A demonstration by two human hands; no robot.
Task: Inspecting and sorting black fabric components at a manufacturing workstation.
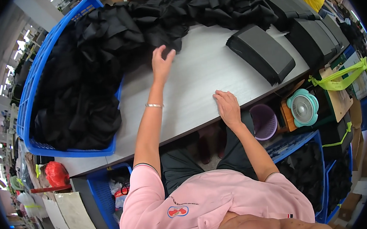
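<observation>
At centre frame we are resting the left hand (161, 62), fingers spread, on black fabric (113, 38); right hand (227, 106) is lying flat on the desk (198, 76), holding nothing.

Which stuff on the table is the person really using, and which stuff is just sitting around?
In use:
- left hand, reaching onto the black fabric pile
- blue basket, which the fabric spills from
- right hand, flat on the grey table

Just lying about:
- stacked black folded pieces
- purple bin
- teal fan
- red bag
</observation>
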